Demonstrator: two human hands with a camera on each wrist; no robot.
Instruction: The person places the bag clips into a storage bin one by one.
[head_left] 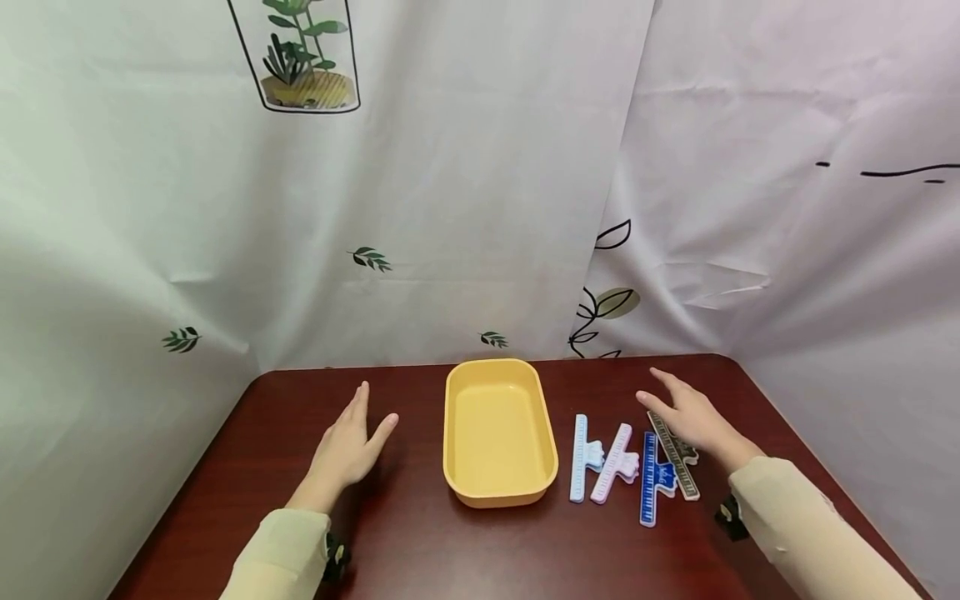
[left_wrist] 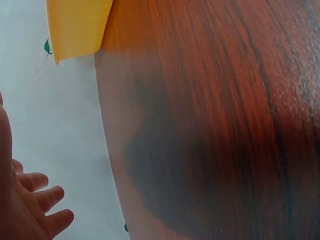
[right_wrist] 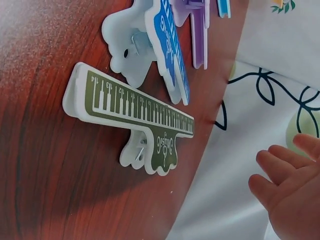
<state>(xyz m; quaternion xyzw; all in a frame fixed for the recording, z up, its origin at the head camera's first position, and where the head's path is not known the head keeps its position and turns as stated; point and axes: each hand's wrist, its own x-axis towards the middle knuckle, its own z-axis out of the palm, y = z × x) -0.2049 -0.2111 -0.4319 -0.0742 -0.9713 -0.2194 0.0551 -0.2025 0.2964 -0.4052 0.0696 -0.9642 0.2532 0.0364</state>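
Note:
My left hand (head_left: 347, 446) hovers over the left part of the table with its fingers straight and nothing in it. Above the right side, my right hand (head_left: 693, 417) is held out, fingers extended, also holding nothing. Nearest to it lies a dark olive ruler clip (right_wrist: 140, 107) printed with piano keys, partly hidden by the hand in the head view. Beside that are a blue ruler clip (head_left: 649, 479), a pale purple ruler clip (head_left: 615, 463) and a light blue ruler clip (head_left: 579, 458). A yellow tray (head_left: 450, 450) stands between the hands.
The dark reddish wooden table (head_left: 480, 558) has rounded far corners. White printed cloth (head_left: 465, 208) hangs behind it and along both sides. Dark bands (head_left: 731, 517) show at the wrists, below the cream sleeves (head_left: 810, 517).

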